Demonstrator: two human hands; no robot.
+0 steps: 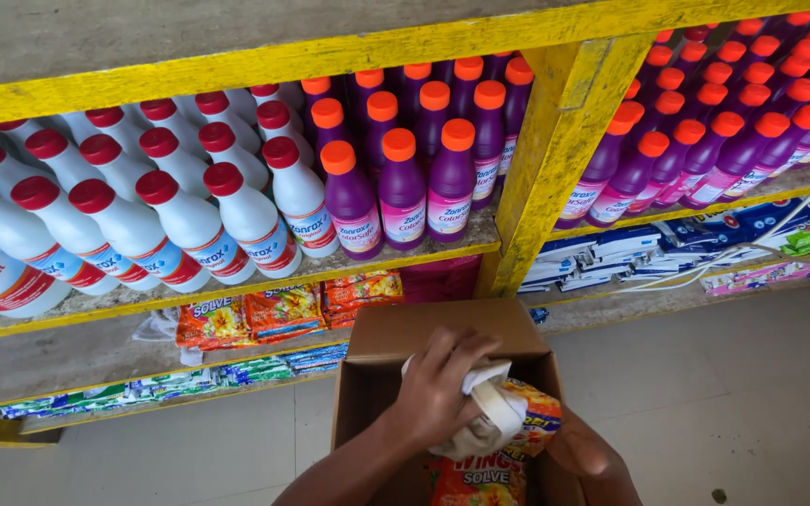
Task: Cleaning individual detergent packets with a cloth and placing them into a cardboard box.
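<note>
The left hand (438,389) reaches in from the lower left, forearm angled up over the open cardboard box (442,328), fingers curled tight around a white cloth (489,417) bunched against an orange packet (517,422). The packet stands in the box, below the shelf of white and purple bottles (405,192). The right hand (583,450) sits low beside the packet, touching its right edge; how far its fingers close, I cannot tell.
</note>
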